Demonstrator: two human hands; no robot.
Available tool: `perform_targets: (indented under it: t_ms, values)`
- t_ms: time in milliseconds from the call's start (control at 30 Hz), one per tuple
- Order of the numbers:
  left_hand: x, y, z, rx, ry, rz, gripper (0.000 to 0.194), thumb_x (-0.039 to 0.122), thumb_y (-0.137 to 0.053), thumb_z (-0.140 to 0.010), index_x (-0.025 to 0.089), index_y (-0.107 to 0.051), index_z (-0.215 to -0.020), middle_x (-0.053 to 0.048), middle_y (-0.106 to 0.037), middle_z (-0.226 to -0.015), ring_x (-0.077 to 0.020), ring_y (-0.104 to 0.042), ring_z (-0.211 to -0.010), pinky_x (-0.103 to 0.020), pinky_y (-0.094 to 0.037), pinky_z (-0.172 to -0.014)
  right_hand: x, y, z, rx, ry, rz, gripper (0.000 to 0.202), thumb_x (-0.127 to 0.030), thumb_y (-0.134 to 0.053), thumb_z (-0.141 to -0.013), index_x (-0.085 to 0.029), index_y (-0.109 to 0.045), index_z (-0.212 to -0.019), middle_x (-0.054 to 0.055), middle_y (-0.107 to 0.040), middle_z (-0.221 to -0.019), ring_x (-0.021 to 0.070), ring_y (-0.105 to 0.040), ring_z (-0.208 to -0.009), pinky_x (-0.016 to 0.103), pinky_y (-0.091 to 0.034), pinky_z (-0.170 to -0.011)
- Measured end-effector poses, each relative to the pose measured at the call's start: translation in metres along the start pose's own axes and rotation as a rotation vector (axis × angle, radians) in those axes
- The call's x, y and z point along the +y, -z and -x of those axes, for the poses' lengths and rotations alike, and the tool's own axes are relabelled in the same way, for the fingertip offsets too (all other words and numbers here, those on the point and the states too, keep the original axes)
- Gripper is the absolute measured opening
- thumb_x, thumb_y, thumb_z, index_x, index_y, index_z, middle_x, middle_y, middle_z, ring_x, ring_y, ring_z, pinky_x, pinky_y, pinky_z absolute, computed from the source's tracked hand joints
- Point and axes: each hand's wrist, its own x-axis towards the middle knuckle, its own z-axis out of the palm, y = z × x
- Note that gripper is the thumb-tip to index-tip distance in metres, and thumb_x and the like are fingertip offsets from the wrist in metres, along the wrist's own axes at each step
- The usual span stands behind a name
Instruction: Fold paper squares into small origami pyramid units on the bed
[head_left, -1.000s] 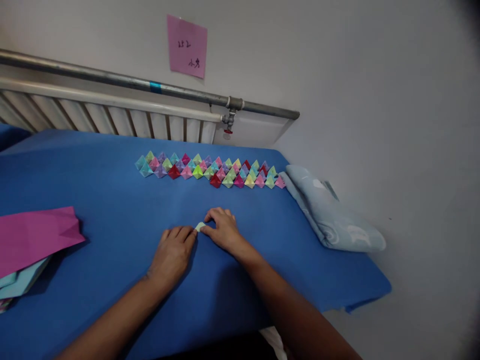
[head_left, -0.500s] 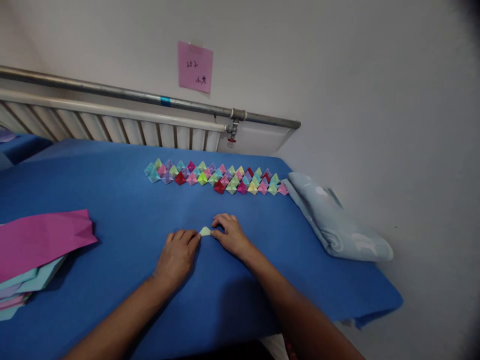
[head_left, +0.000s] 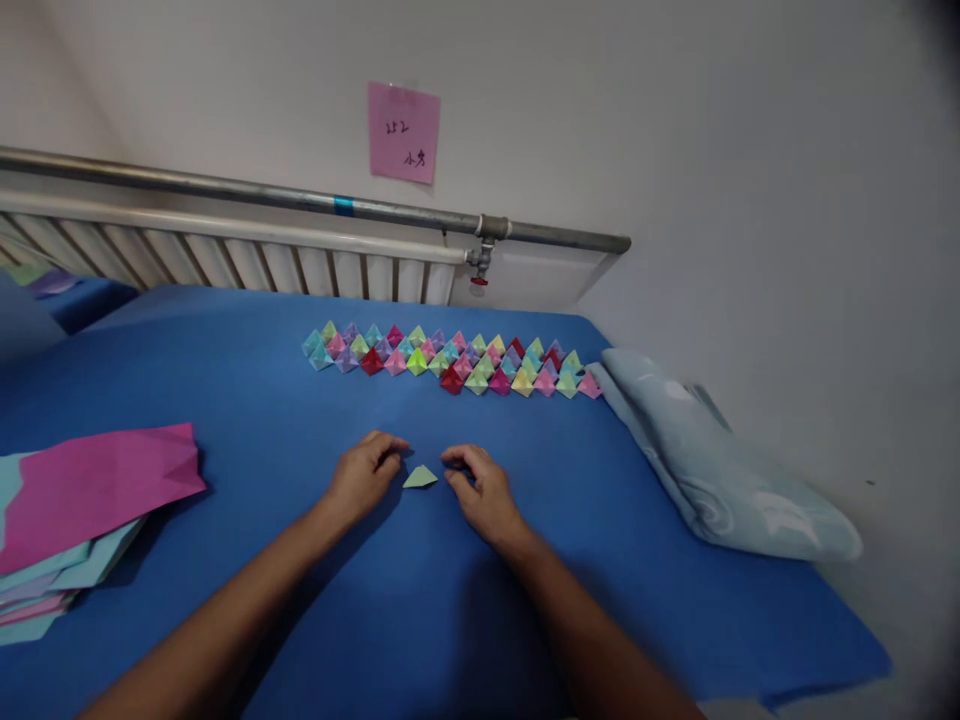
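Note:
A small folded piece of pale green paper (head_left: pixel 420 478) lies on the blue cloth (head_left: pixel 300 620) between my two hands. My left hand (head_left: pixel 366 474) is just to its left, thumb and fingers apart, holding nothing. On the other side, my right hand (head_left: pixel 480 492) is also empty, its fingers bent and parted from the thumb. Neither hand appears to touch the paper. Beyond them, several small folded paper pieces (head_left: pixel 450 380) in many colours stand in staggered rows.
At the left lies a stack of coloured paper sheets, with a magenta sheet (head_left: pixel 105 490) on top. A folded light blue blanket (head_left: pixel 720 470) rests at the right edge. Behind the surface run a radiator (head_left: pixel 240 265) and a metal pipe (head_left: pixel 405 212) along the wall.
Both hands have let go of the pale green folded paper and drawn apart to either side. The paper now lies loose on the cloth. The view has shifted slightly.

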Motion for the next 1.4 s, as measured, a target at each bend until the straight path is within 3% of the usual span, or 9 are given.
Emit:
perform_targets:
  t_ms: [100, 233, 400, 500, 600, 1000, 1200, 1400]
  values:
    - [-0.004, -0.007, -0.014, 0.036, 0.01, -0.005, 0.024, 0.015, -0.048, -0.08, 0.017, -0.07, -0.089, -0.005, -0.069, -0.084, -0.0172, -0.065, -0.079, -0.032, -0.053, -0.075, -0.001, -0.002, 0.0, -0.017, 0.014, 0.035, 0.014, -0.015, -0.06, -0.079, -0.023, -0.064, -0.09, 0.002, -0.067, -0.089, 0.0189, -0.059, -0.09, 0.034, -0.045, -0.085]
    - [-0.006, -0.014, -0.016, 0.061, -0.018, 0.017, 0.026, 0.015, -0.044, -0.083, 0.018, -0.068, -0.091, -0.005, -0.068, -0.089, -0.0174, -0.064, -0.087, -0.033, -0.051, -0.082, -0.002, -0.005, -0.003, -0.073, -0.01, 0.066, 0.021, -0.016, -0.066, -0.075, -0.024, -0.066, -0.095, 0.002, -0.069, -0.091, 0.0189, -0.06, -0.089, 0.034, -0.046, -0.083]
    - [-0.008, -0.009, -0.012, 0.071, -0.043, 0.054, 0.023, 0.02, -0.045, -0.086, 0.019, -0.067, -0.093, -0.004, -0.067, -0.089, -0.016, -0.064, -0.086, -0.031, -0.052, -0.079, 0.003, -0.014, -0.027, -0.216, -0.075, -0.099, 0.032, -0.011, -0.063, -0.073, -0.025, -0.065, -0.101, -0.003, -0.067, -0.083, 0.013, -0.059, -0.076, 0.026, -0.048, -0.073]
    - [-0.013, -0.002, -0.014, 0.13, -0.071, 0.045, 0.022, 0.02, -0.046, -0.088, 0.018, -0.067, -0.095, -0.005, -0.067, -0.093, -0.0166, -0.065, -0.091, -0.031, -0.052, -0.082, 0.008, -0.021, -0.048, -0.11, -0.076, -0.198, 0.023, -0.014, -0.06, -0.076, -0.023, -0.064, -0.098, -0.002, -0.065, -0.083, 0.012, -0.058, -0.073, 0.024, -0.048, -0.068]
    - [-0.015, 0.002, -0.016, 0.147, -0.092, 0.009, 0.022, 0.02, -0.047, -0.09, 0.019, -0.067, -0.099, -0.006, -0.067, -0.098, -0.0181, -0.064, -0.099, -0.033, -0.052, -0.086, 0.011, -0.025, -0.06, 0.006, -0.011, -0.145, 0.019, -0.015, -0.059, -0.078, -0.023, -0.064, -0.094, 0.0, -0.065, -0.085, 0.0139, -0.059, -0.078, 0.026, -0.048, -0.07]
    - [-0.013, -0.001, -0.018, -0.017, -0.113, 0.016, 0.012, 0.027, -0.057, -0.09, 0.022, -0.067, -0.093, -0.001, -0.067, -0.088, -0.0146, -0.063, -0.083, -0.027, -0.051, -0.075, 0.007, -0.022, -0.055, -0.105, 0.081, -0.003, 0.015, -0.012, -0.06, -0.082, -0.024, -0.064, -0.09, 0.0, -0.068, -0.085, 0.0155, -0.062, -0.082, 0.028, -0.048, -0.077]
    - [-0.013, 0.0, -0.019, -0.007, -0.181, 0.007, 0.013, 0.023, -0.055, -0.091, 0.021, -0.067, -0.088, -0.001, -0.067, -0.083, -0.0132, -0.063, -0.08, -0.026, -0.05, -0.072, 0.004, -0.021, -0.055, -0.121, 0.167, 0.05, 0.01, -0.017, -0.061, -0.085, -0.023, -0.065, -0.091, 0.001, -0.071, -0.086, 0.0161, -0.063, -0.082, 0.029, -0.046, -0.079]
    - [-0.015, -0.001, -0.018, -0.018, -0.155, 0.017, 0.012, 0.023, -0.056, -0.09, 0.021, -0.068, -0.089, -0.001, -0.067, -0.084, -0.014, -0.062, -0.081, -0.027, -0.05, -0.073, 0.004, -0.022, -0.055, -0.125, 0.218, 0.085, 0.011, -0.017, -0.056, -0.089, -0.022, -0.066, -0.086, 0.002, -0.071, -0.083, 0.0165, -0.062, -0.078, 0.03, -0.044, -0.078]
